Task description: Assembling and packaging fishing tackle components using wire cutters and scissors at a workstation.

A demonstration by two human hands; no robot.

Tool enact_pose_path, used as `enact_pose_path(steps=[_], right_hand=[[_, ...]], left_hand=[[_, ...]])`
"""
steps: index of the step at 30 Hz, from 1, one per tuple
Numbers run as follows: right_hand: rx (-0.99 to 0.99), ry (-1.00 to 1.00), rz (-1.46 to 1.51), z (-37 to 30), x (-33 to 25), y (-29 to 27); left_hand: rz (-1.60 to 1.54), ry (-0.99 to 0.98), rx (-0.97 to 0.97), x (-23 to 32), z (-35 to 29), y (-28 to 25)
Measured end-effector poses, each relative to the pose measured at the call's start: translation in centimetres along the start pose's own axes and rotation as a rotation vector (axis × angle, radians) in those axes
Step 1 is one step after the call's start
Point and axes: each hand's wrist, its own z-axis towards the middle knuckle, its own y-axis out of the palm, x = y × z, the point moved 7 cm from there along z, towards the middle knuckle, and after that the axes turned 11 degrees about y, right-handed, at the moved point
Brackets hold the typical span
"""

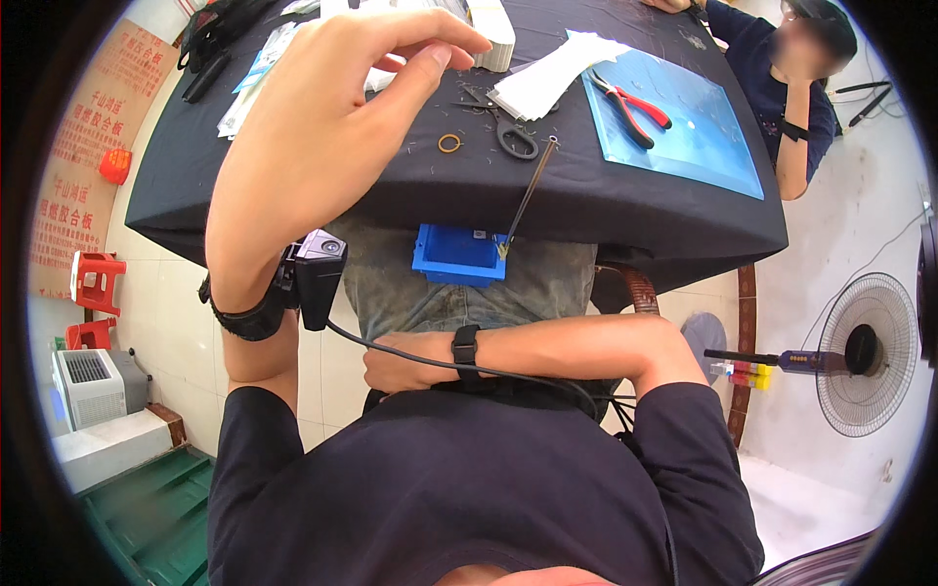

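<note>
My left hand (342, 107) is raised over the near left of the table. Its thumb and fingers are bent and apart, with nothing visible between them. A black strap with a small camera unit (323, 246) sits on that wrist. My right hand (410, 361) lies across my waist below a black wristband; its fingers are mostly hidden. On my lap stands a blue plastic box (459, 259). A thin dark rod (532, 190) leans from it to the table edge. Dark-handled scissors (513, 137) and a yellowish ring (448, 144) lie on the tabletop beyond the box.
On the black tablecloth (635, 215) are white strips (557, 76), a stack of white cards (493, 37) and a blue folder (713, 156) with red-handled pliers (633, 109). Another person (796, 93) sits at far right. A fan (865, 352) stands right; red stools (96, 281) stand left.
</note>
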Motion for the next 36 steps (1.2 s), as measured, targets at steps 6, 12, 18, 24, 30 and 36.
enact_pose_path(steps=[6, 12, 18, 24, 30, 36], right_hand=[[-0.457, 0.257, 0.174, -1.3, -0.4, -5.1], [-0.300, 0.182, 0.613, -2.9, 0.6, -14.1], [0.051, 0.429, 0.575, -7.8, 1.6, -26.4], [0.433, 0.644, 0.088, -11.4, 3.0, -30.9], [0.564, 0.675, 0.509, -13.9, 1.6, -33.5], [1.097, 0.708, -0.054, -23.8, 5.9, -42.9]], left_hand=[[-0.019, -0.026, 0.021, 0.4, -0.1, -1.0], [-0.031, -0.001, 0.142, 1.2, -0.1, -2.4], [-0.072, 0.012, 0.396, 2.0, -0.7, -2.9], [-0.088, 0.042, 0.393, 1.7, -0.8, -3.3], [-0.088, 0.075, 0.395, 1.0, -1.8, -4.7], [-0.040, 0.144, 0.374, 1.2, -1.9, -5.4]])
